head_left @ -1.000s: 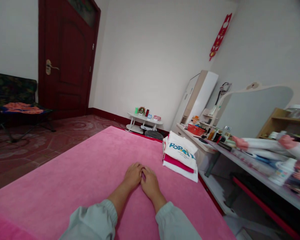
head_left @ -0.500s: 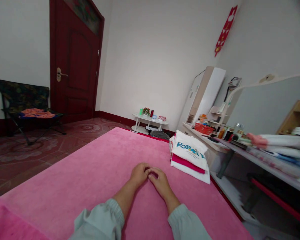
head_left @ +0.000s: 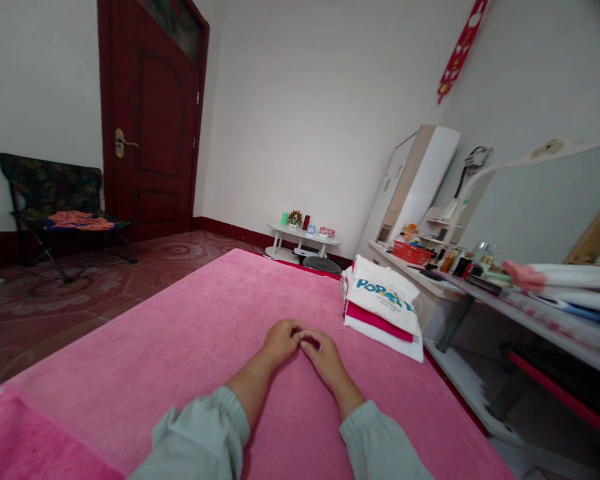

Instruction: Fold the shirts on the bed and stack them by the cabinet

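Note:
My left hand and my right hand rest side by side on a pink bed cover, fingertips touching each other. Both hands have the fingers curled inward and nothing shows in them. Both sleeves are pale grey-green. A stack of folded clothes, white with blue lettering on top and a red piece in the middle, lies on the bed to the right of my right hand, a short way off.
A cluttered desk runs along the right of the bed, with a tall white cabinet behind it. A low white table stands at the far wall. A dark red door and a folding chair are at the left.
The view has shifted slightly to the left and down. My hands stay together on the bed cover, with the fingers a little more curled.

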{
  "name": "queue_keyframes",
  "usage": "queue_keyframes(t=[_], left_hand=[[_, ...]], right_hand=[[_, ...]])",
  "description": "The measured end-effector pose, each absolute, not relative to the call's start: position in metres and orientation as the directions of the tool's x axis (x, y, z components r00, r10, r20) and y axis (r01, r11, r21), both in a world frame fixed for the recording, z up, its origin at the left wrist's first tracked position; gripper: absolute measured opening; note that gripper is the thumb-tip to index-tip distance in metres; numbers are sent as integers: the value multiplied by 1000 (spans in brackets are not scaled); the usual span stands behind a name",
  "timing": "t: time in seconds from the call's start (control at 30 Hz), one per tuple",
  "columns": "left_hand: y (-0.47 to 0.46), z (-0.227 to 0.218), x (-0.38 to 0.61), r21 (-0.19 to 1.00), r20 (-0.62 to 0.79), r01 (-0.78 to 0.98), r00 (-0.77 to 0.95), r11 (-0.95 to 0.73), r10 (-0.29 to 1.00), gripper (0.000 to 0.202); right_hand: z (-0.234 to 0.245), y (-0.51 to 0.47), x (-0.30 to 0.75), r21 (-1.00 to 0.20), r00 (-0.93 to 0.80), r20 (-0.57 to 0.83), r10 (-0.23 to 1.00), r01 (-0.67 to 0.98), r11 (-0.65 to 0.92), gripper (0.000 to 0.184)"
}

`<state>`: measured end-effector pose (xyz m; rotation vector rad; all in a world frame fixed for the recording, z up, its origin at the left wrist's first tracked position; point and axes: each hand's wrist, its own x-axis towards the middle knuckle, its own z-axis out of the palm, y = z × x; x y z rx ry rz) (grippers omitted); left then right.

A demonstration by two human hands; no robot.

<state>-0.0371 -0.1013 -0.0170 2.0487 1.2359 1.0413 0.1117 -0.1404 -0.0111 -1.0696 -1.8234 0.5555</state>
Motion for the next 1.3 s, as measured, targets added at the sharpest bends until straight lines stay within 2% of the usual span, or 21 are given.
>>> queue_keyframes(t=[0.5,0.73,0.8,0.93,1.03,1.1,1.2,1.27,1.3], left_hand=[[-101,-16,-37,752,340,477,310,-455,888,23],[-102,-15,-35,750,295,508,317,-424,901,23],[-96,-11,-36,755,251,507,361,-415,898,22],[-71,-1,-46,802,115,438,554,-406,825,22],[-55,-2,-51,837,86,386,606,-387,791,29],[-49,-9,-52,848,151,358,544,-390,826,36],[-45,-20,-51,851,301,315,364,-421,881,29],[-43,-24,-51,844,364,303,284,-443,887,23],[-42,-24,-50,838,375,310,271,-449,887,21]], right_hand=[[-10,-141,112,-730,-199,482,853,447,517,19],[-11,-141,111,-713,-191,472,861,491,500,22],[-12,-141,111,-698,-179,471,864,524,489,23],[-14,-141,108,-646,-168,462,871,609,460,24],[-14,-144,106,-592,-171,454,874,675,440,29],[-11,-147,108,-540,-205,446,871,715,445,31],[4,-140,128,-463,-342,389,856,731,502,27],[24,-123,159,-431,-332,401,854,754,496,20],[37,-111,180,-419,-248,459,853,787,454,20]])
